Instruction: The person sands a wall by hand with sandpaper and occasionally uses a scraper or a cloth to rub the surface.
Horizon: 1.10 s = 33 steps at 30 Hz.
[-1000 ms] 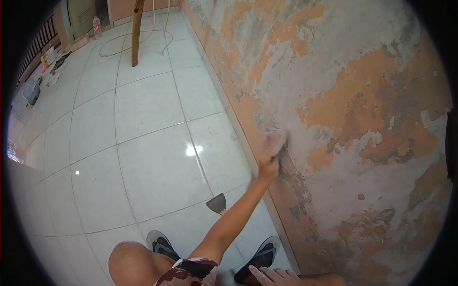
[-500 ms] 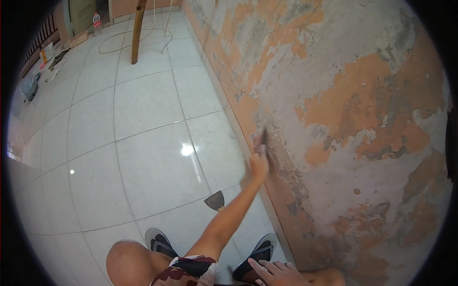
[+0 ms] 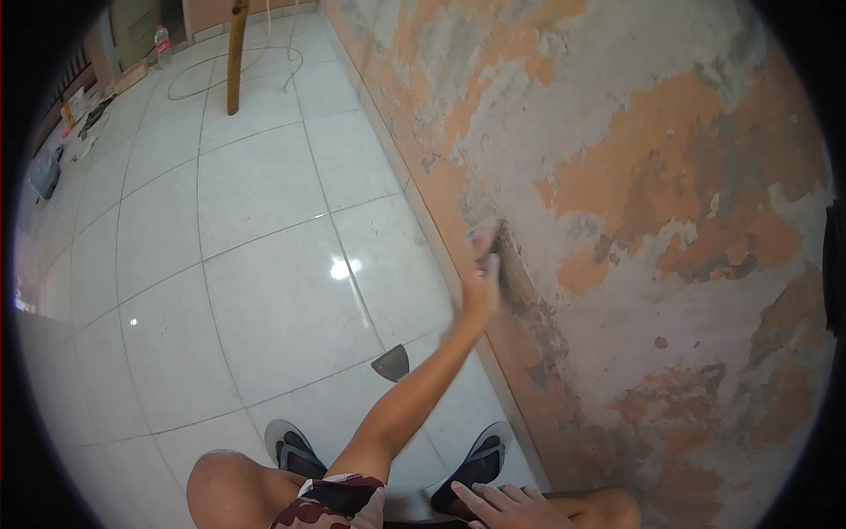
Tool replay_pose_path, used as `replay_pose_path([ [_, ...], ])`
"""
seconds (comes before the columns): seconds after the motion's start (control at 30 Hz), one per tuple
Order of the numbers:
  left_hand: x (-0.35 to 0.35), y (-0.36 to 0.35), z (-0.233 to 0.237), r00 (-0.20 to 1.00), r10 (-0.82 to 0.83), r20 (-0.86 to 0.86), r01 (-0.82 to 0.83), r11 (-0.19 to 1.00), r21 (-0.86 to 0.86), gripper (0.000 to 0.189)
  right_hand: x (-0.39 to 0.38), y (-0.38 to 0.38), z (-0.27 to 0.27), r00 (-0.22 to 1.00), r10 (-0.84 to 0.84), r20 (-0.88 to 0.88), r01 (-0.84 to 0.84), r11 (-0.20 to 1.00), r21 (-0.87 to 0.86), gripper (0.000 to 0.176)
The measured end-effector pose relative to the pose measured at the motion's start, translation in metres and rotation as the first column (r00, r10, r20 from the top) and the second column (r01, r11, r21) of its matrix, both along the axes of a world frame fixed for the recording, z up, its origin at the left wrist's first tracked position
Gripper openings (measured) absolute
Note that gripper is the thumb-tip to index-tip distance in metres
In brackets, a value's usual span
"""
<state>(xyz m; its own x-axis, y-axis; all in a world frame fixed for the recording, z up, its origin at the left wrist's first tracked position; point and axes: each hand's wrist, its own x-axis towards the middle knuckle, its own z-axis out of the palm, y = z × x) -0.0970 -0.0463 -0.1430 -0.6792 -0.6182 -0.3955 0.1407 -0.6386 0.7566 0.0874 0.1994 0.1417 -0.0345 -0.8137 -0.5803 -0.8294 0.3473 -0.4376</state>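
My left arm reaches across to the peeling wall (image 3: 617, 176). At its lower part, my left hand (image 3: 481, 280) is closed round a dark-bladed scraper (image 3: 502, 236), blurred by motion. The blade lies against or very close to a rough grey-brown strip of wall; the fingers hide the handle. My right hand (image 3: 507, 506) rests palm down by my right knee, fingers spread and nothing in them. On the tiles beside my left forearm lies a second scraper (image 3: 390, 362) with a wide dark blade, its handle hidden behind the arm.
Glossy white floor tiles (image 3: 264, 291) meet the wall along a low skirting. My sandalled feet stand close to it. Farther off are a wooden pole (image 3: 235, 70), a coiled pale hose (image 3: 189, 93), a plastic bottle (image 3: 162, 46) and assorted items (image 3: 46, 172) along the left edge.
The view has shifted slightly, moving the floor and wall a little up and left in frame. The scraper tip has moved slightly right against the wall. My right hand stays at the knee.
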Motion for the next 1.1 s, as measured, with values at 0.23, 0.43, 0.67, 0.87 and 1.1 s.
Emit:
replay_pose_path([
  [0.23, 0.023, 0.010, 0.028, 0.980, -0.035, 0.198, 0.036, 0.999, 0.002, 0.051, 0.001, -0.013, 0.003, 0.999, -0.023, -0.031, 0.024, 0.999, 0.035, 0.061],
  [0.43, -0.002, 0.042, 0.019, 0.920, 0.267, -0.289, -0.392, 0.661, -0.639, 0.048, 0.003, -0.008, -0.006, 0.996, 0.077, 0.055, -0.080, 0.995, 0.060, 0.062],
  [0.67, 0.015, 0.006, -0.009, 0.976, -0.069, 0.205, 0.056, 0.996, 0.066, 0.043, 0.001, -0.008, -0.005, 1.000, 0.004, 0.007, -0.005, 1.000, 0.030, 0.064],
  [0.87, -0.002, 0.070, -0.055, 0.886, 0.090, -0.455, -0.417, 0.583, -0.697, 0.050, -0.003, -0.019, -0.003, 0.994, -0.055, 0.096, 0.045, 0.994, 0.095, 0.066],
  [1.1, 0.017, 0.078, 0.052, 0.992, 0.108, -0.057, -0.122, 0.844, -0.523, 0.046, -0.004, -0.024, -0.008, 0.991, -0.050, 0.122, 0.044, 0.998, 0.051, 0.066],
])
